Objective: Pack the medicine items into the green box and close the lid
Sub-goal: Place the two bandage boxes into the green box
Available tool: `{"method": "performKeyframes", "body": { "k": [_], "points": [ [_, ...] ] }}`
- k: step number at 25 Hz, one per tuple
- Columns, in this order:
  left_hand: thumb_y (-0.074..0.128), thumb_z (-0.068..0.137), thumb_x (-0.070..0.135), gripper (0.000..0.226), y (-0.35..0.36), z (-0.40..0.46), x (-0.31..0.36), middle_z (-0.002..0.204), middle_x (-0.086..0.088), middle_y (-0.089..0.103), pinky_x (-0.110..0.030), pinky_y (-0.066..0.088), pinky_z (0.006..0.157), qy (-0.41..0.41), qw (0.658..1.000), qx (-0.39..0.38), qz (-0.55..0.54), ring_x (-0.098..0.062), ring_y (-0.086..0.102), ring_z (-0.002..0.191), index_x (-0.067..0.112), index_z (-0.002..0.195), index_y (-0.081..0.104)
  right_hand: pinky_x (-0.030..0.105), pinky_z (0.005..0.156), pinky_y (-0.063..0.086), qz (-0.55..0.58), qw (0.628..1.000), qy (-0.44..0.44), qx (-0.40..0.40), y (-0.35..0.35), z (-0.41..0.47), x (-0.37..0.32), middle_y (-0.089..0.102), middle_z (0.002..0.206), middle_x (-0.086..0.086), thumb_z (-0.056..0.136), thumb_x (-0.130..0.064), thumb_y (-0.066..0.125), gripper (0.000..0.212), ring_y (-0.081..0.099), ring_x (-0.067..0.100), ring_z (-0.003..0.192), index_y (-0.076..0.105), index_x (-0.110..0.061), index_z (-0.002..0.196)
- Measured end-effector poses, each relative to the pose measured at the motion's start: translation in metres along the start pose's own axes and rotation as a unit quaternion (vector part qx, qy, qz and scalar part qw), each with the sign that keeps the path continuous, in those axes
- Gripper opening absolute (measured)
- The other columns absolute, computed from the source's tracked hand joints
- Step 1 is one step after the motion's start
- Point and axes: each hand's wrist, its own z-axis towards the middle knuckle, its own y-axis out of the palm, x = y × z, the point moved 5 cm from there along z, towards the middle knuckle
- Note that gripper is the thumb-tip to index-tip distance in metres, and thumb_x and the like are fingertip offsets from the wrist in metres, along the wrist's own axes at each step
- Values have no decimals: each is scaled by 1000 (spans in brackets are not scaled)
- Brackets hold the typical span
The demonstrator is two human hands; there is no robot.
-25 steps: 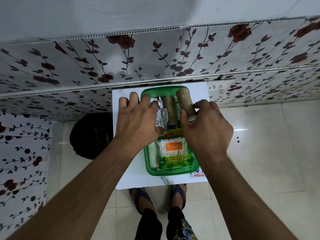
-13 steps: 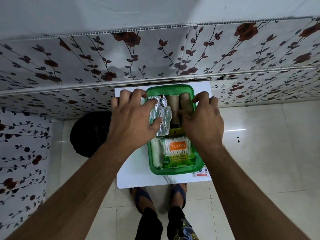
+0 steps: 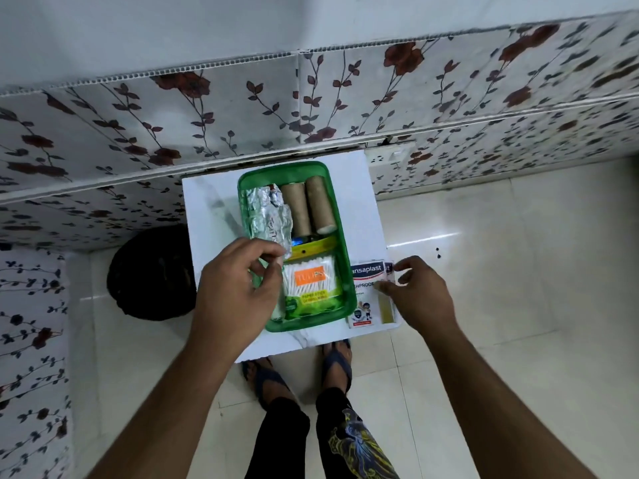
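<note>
While the green box (image 3: 340, 257) lay open on the small white table (image 3: 207, 216), its lid could not be made out anywhere in view. Two brown bandage rolls (image 3: 307, 207) lay side by side in its far half, with crumpled foil strips (image 3: 268, 216) to their left. A yellow band (image 3: 311, 245) crossed the middle, and nearer the person sat a packet of cotton buds (image 3: 311, 285) with an orange label. A pale roll at the near left corner was mostly hidden by the hand.

The left hand (image 3: 235, 288) hovered over the box's near left side, its thumb and fingers curled close together at the near end of the foil; whether they pinched it could not be told. The right hand (image 3: 418, 292) lay at the table's right edge, its fingers slightly apart and their tips touching the plaster packet (image 3: 366, 288), which lay just beside the box, outside it, with a yellowish strip (image 3: 387, 307) on its right.

The table stood against a wall (image 3: 311, 108) of floral panels, above glossy pale floor tiles (image 3: 501, 271). A dark round object (image 3: 152, 271) sat on the floor to the left, and sandalled feet (image 3: 301, 368) showed below the near edge.
</note>
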Motion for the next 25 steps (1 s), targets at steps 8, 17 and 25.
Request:
{"method": "performKeyframes", "body": {
  "k": [8,17,25],
  "points": [
    [63,84,8,18,36,17,26,90,7,66,-28,51,68,52,998,-37,24,-8,58,70,19,96,72,30,67,47,67,997,19,17,8,16,12,67,77,-7,74,-20,80,37,66,19,81,58,-24,104],
    [54,92,16,23,105,70,92,99,9,66,-15,23,68,152,965,-165,138,-13,58,83,29,104,68,24,59,47,115,993,14,8,5,24,19,63,73,-11,76,-24,80,26,63,8,71,59,-25,91],
    [63,89,37,33,89,61,77,102,13,60,-36,46,88,61,982,-180,22,-7,58,88,37,121,58,16,51,42,349,937,6,-25,-47,8,-1,59,70,6,82,1,72,16,57,6,56,62,-11,79]
  ]
}}
